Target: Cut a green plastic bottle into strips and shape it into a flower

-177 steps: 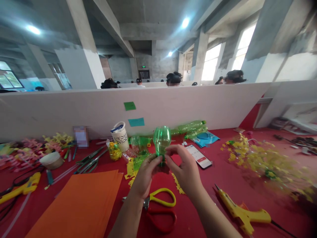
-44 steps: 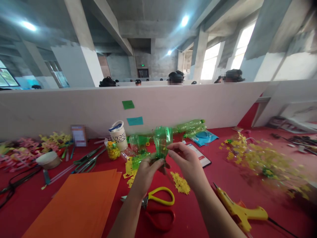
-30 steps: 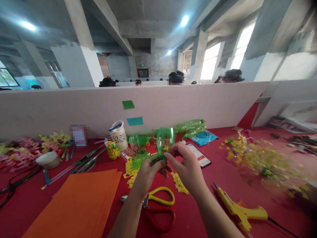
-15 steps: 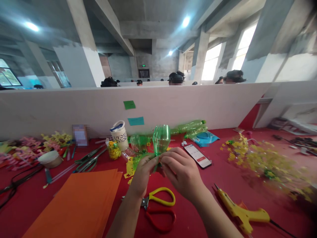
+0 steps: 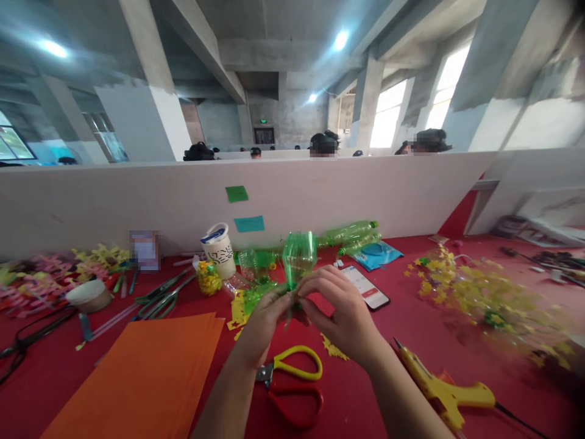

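Note:
A green plastic bottle piece cut into strips point(image 5: 299, 259) stands upright above my fingers, its strips bowed outward. My left hand point(image 5: 265, 326) is closed around its narrow lower end. The fingers of my right hand point(image 5: 340, 308) pinch at that same end, beside the left fingertips; the exact spot of contact is partly hidden. Below my hands lie cutting pliers with one yellow and one red handle point(image 5: 267, 373). Yellow star cutouts point(image 5: 335, 349) rest on the red table under my right wrist.
Orange sheets point(image 5: 132, 372) lie at left, with scissors point(image 5: 159, 302) behind them. At right are a yellow glue gun point(image 5: 432, 384), a phone point(image 5: 368, 286) and yellow star branches point(image 5: 484, 299). Green bottles point(image 5: 351, 235) and a paper cup point(image 5: 220, 253) stand before a white partition point(image 5: 365, 189).
My right hand has shifted slightly and its fingers have lifted, uncovering the yellow star cutouts beneath. The green bottle piece stays in my grasp, slightly turned.

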Motion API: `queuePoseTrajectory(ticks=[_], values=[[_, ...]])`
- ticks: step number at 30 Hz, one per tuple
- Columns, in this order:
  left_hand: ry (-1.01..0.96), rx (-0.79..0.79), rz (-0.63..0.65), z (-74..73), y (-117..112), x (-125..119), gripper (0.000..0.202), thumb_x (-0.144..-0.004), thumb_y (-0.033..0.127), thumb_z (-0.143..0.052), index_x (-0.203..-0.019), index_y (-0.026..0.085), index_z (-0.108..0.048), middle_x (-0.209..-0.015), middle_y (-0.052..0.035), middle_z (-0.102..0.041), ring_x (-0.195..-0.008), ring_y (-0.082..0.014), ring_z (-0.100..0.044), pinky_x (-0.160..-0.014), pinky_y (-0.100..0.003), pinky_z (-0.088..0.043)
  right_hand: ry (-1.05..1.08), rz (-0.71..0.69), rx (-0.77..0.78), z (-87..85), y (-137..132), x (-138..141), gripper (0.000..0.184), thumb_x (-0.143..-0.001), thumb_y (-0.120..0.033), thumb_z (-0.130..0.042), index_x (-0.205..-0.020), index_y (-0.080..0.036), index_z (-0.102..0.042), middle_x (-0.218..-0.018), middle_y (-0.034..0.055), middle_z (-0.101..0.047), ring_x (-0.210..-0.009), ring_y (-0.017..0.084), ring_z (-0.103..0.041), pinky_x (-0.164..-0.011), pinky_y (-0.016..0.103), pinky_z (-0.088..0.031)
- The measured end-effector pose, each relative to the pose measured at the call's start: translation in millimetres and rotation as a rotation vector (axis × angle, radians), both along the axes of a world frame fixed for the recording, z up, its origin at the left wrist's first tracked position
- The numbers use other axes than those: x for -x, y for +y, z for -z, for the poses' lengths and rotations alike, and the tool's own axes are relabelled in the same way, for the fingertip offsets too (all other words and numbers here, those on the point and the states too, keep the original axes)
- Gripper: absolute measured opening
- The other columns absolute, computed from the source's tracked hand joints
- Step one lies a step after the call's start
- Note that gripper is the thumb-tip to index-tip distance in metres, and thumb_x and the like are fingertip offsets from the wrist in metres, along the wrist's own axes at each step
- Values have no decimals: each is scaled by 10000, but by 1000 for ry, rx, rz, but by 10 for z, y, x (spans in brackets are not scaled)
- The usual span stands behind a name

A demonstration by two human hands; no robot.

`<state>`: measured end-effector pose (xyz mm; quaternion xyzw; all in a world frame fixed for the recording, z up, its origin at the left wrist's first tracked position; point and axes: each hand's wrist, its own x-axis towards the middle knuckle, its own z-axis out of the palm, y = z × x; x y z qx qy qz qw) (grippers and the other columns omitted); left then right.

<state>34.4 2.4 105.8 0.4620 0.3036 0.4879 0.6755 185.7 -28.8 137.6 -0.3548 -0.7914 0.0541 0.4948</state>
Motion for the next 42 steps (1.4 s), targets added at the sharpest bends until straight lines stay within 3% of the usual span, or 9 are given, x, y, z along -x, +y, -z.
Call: queuePoseTrajectory(ticks=[2,7,10,13,16,19,24,34,42], values=[[-15,-29,18,-12,-2,10,183,-779,287,-629,-906,170,-689,-850,-48,-681,-770,-155,-615,-748,-280,-468,66,-6,20,-29,-17,-22,177,-803,-71,-477,-866,-209,-568,-874,32,-617,-844,172,-555,-763,325,-460],[-15,-76,76,-39,-4,-2,223,-824,282,-569,-955,137,-677,-862,-95,-687,-744,-181,-618,-759,-347,-467,242,193,105,14,30,-47,154,-812,-99,-477,-829,-204,-589,-821,29,-611,-801,173,-567,-721,312,-459],[-16,-71,69,-22,-2,-20,218,-816,277,-577,-958,146,-678,-872,-93,-687,-759,-185,-618,-756,-347,-468,272,225,171,53,61,-30,110,-804,-121,-512,-832,-202,-580,-822,22,-602,-786,165,-569,-711,302,-468],[21,-108,0,-7,6,-35,178,-800,269,-595,-920,174,-686,-886,-63,-686,-762,-172,-613,-755,-320,-466,235,179,110,46,37,-5,114,-819,-123,-498,-798,-201,-579,-791,23,-574,-742,154,-550,-670,289,-467],[136,-151,-46,-31,12,-42,188,-783,271,-614,-925,170,-685,-879,-51,-682,-793,-174,-606,-754,-289,-456,88,130,21,24,-2,2,223,-823,-92,-468,-929,-207,-626,-852,48,-561,-783,168,-532,-672,299,-464],[189,-221,-49,-69,16,-45,228,-779,276,-617,-970,164,-671,-931,-59,-673,-877,-194,-588,-742,-272,-444,-82,114,10,23,-7,-10,350,-791,-30,-449,-1030,-212,-629,-899,63,-548,-830,187,-506,-704,317,-466],[172,-248,-58,-58,43,-39,233,-776,278,-618,-969,158,-669,-953,-63,-660,-901,-201,-567,-746,-276,-437,-218,110,9,31,11,7,371,-759,-44,-501,-1085,-195,-591,-985,80,-536,-906,220,-464,-776,370,-462],[127,-149,-131,112,102,-39,167,-750,294,-632,-798,145,-691,-746,-29,-646,-709,-146,-552,-625,-230,-419,-152,115,-44,107,70,110,192,-882,-146,-468,-982,-170,-631,-926,87,-541,-862,199,-472,-746,341,-464],[37,-158,-126,34,72,-28,197,-786,280,-617,-944,176,-672,-877,-37,-655,-842,-159,-581,-737,-260,-464,5,77,5,116,84,85,353,-836,-65,-461,-1153,-200,-533,-1045,90,-547,-980,210,-510,-846,355,-456]])
